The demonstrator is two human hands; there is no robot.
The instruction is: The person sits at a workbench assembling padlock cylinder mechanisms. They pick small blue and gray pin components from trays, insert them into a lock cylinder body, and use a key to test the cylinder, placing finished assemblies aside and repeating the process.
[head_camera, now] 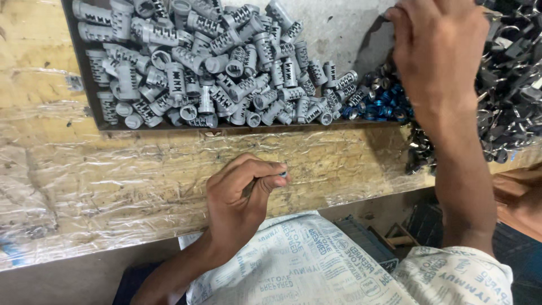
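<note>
My left hand (240, 195) rests at the near edge of the wooden bench, fingers curled around a small metal part with a blue ring at its tip (282, 174). My right hand (437, 51) reaches forward over the right end of the tray, its fingers down among dark metal pieces (511, 73); what they grip is hidden. A heap of grey slotted metal cylinders (226, 62) fills the flat metal tray (84, 73). Small blue rings (384, 104) lie just left of my right wrist.
The wooden bench (141, 169) is covered with crinkled clear plastic film. A white printed cloth (305, 265) lies over my lap below the bench edge. Dark crates (395, 231) sit on the floor at the lower right.
</note>
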